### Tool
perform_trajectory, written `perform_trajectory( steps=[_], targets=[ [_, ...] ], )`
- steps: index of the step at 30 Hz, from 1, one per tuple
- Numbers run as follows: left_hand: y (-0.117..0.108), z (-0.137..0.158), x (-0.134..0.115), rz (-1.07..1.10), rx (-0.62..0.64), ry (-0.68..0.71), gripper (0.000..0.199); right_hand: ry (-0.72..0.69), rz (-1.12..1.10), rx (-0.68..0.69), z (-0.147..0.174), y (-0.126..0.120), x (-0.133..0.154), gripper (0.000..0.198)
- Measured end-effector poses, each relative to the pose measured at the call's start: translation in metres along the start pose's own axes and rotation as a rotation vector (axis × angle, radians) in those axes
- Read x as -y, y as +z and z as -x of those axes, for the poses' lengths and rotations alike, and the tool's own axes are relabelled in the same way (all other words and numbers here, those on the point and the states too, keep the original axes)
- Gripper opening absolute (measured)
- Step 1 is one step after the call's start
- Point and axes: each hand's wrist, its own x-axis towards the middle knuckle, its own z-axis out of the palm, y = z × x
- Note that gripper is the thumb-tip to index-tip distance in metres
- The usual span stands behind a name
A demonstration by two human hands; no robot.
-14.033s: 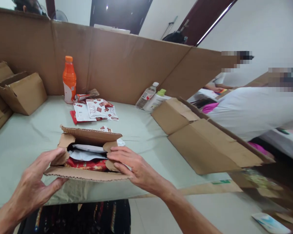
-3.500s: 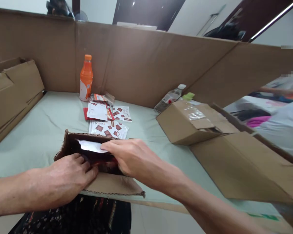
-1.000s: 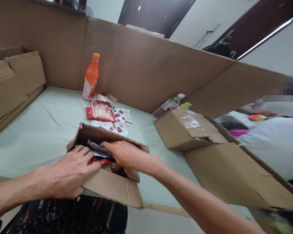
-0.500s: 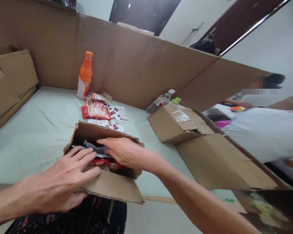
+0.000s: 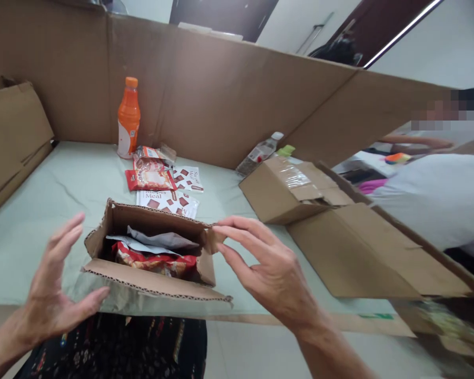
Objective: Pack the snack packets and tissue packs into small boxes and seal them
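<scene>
A small cardboard box (image 5: 154, 279) stands with its top open near the table's front edge. Inside it, two flat grey-white pouches (image 5: 161, 240) lean beside a red snack packet (image 5: 154, 260). To the left of the box, my left hand (image 5: 59, 279) is open, fingers spread and apart from the cardboard. At the box's right end my right hand (image 5: 260, 258) pinches the end flap between fingertips and thumb. Beyond the box lie red snack packets (image 5: 152, 180) and white pouches printed with brown squares (image 5: 168, 202).
An orange bottle (image 5: 129, 118) stands by the cardboard wall (image 5: 229, 100). A clear bottle (image 5: 260, 152) leans behind another cardboard box (image 5: 276, 189) on the right. A larger carton (image 5: 16, 137) is at the left. Past the right-hand partition is another person (image 5: 430, 195).
Both hands have come out of the box. My left hand has moved left and spread; my right hand has shifted right to the end flap. The pouches and red packet inside are now uncovered.
</scene>
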Motion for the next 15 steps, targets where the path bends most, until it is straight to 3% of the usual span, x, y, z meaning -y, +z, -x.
perform_trajectory(
  steps=[3, 9, 15],
  targets=[
    [0.009, -0.002, -0.002, 0.142, -0.032, 0.056, 0.078, -0.021, -0.093, -0.036, 0.006, 0.007, 0.000, 0.020],
    [0.012, -0.011, -0.003, 0.146, -0.038, 0.056, 0.067, -0.133, -0.352, 0.036, 0.010, 0.001, 0.001, 0.029],
    [0.014, -0.015, -0.008, 0.141, -0.056, 0.076, 0.054, -0.077, -0.070, 0.324, -0.014, 0.006, -0.010, 0.029]
  ],
)
